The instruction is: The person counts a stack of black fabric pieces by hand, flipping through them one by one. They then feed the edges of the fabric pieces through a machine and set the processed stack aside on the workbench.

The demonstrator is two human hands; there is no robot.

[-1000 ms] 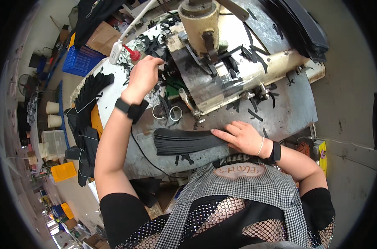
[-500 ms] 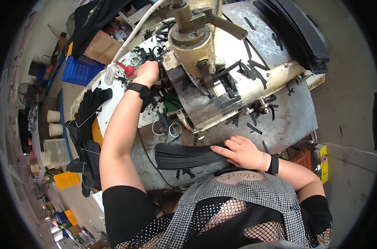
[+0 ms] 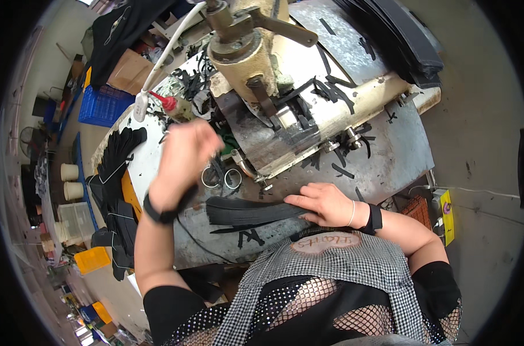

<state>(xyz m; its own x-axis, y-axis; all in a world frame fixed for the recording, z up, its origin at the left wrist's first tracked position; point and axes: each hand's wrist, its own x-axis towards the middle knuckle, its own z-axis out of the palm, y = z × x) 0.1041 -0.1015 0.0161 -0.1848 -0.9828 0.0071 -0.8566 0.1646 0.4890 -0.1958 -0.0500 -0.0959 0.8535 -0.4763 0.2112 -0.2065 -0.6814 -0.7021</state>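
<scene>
My right hand [image 3: 325, 206] grips the right end of a stack of black strips [image 3: 244, 211] on the metal worktop, its fingers closed over that end. The strips fan out slightly to the left, and a thin one lies a little apart along the near edge. My left hand [image 3: 188, 149] is raised over the left part of the table, beside the machine [image 3: 267, 124]. Motion smears its fingers, so whether it holds anything is hidden. Two white rings [image 3: 233, 179], like scissor handles, lie just right of that hand. Beyond it stands a bottle with a red nozzle [image 3: 168, 104].
Black offcuts [image 3: 342, 170] litter the worktop and machine. Bundles of tied black pieces [image 3: 120, 155] lie along the left edge. A tall pile of black sheets [image 3: 400, 46] stands at the far right. A white cable [image 3: 168, 52] hangs at upper left, near a blue crate [image 3: 103, 105].
My left hand has come back toward me from beside the red-nozzled bottle. My right hand stays at the stack's end; the near strips have shifted and spread. The whole view has moved slightly.
</scene>
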